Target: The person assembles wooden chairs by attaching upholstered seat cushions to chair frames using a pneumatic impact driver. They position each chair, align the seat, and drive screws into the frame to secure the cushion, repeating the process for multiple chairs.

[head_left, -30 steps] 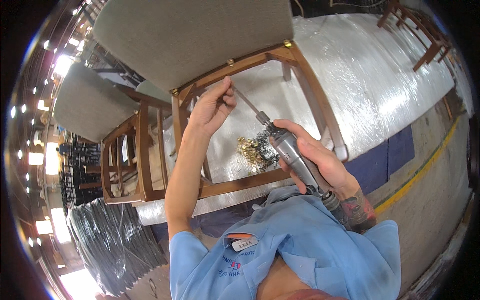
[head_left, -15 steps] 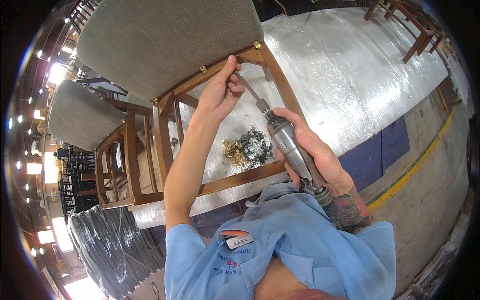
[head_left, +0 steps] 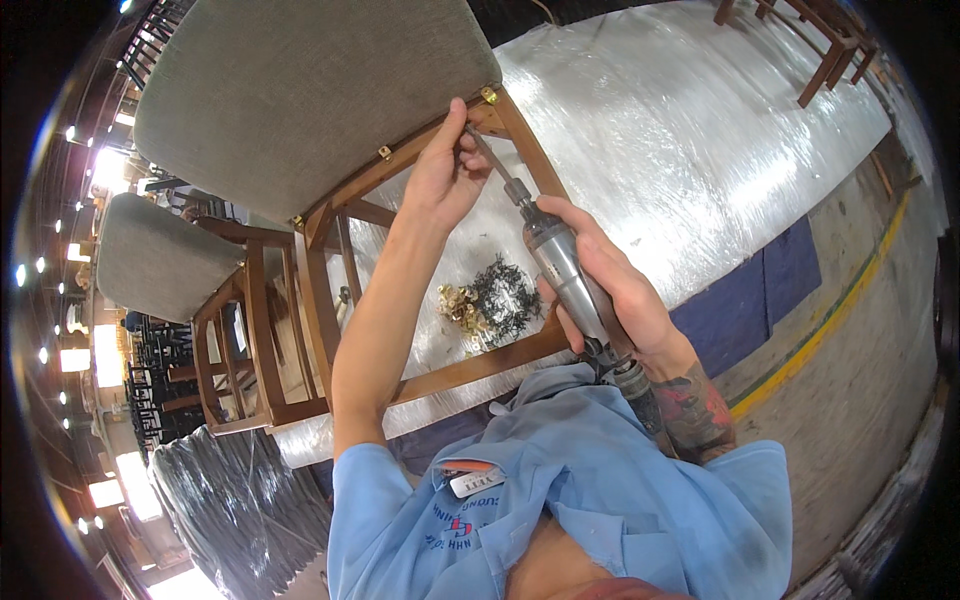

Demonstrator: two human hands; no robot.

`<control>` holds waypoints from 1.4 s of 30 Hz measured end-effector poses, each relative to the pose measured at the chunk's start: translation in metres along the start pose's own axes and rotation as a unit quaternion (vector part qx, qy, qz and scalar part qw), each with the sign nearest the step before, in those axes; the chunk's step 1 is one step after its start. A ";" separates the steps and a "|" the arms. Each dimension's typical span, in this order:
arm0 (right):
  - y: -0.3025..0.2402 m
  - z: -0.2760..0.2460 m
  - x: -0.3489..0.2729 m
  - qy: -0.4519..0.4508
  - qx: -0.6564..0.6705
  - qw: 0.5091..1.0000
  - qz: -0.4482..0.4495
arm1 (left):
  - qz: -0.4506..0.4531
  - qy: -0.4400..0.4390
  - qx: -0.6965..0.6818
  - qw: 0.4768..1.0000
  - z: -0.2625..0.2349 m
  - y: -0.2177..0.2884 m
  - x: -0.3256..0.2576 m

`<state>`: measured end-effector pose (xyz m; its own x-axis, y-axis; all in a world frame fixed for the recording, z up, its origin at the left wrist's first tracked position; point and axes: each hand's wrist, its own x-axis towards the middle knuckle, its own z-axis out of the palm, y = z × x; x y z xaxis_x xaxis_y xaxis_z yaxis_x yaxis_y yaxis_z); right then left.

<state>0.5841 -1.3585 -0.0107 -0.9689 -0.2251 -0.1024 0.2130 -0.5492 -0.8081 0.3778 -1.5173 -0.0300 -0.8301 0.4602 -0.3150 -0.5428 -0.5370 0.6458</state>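
Head view: the right hand (head_left: 625,290) is gripping a silver-and-black cylindrical power screwdriver (head_left: 562,270), wrapped around its body, probably because this thick part gives a firm hold. The tool lies obliquely, its long thin grey metal bit (head_left: 492,155) directed forward and to the left, above the brown wooden chair frame (head_left: 480,372). The left hand (head_left: 445,180) has its fingers bent and gathered at the end of the bit, perhaps to steady it; whether they pinch the tip or a small part, I cannot tell. The left forearm reaches far forward, while the right arm is bent, with its wrist near the body. A grey fabric-covered panel (head_left: 310,110) stands at the frame's far rail, where small gold-coloured metal brackets (head_left: 384,152) sit along the joint. Inside the frame's opening, a ring-like heap of black screws (head_left: 507,300) touches a pile of gold-coloured metal pieces (head_left: 460,307) on the film-covered bench (head_left: 650,150), seemingly kept there for easy reach.
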 end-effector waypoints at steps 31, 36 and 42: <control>0.004 0.002 0.025 0.054 -0.048 0.997 -0.017 | 0.030 0.005 0.005 1.000 0.002 -0.009 0.032; 0.007 -0.001 0.026 0.052 -0.051 0.997 -0.015 | 0.032 0.004 0.000 0.999 0.005 -0.009 0.027; 0.008 -0.003 0.026 0.041 -0.046 0.998 -0.022 | 0.033 -0.004 0.008 0.999 0.002 -0.011 0.030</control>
<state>0.5598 -1.3666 -0.0215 -0.9851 -0.1331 -0.1093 0.1605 -0.4795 -0.8627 0.3592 -1.4957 -0.0453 -0.8634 0.4287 -0.2658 -0.4839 -0.5551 0.6765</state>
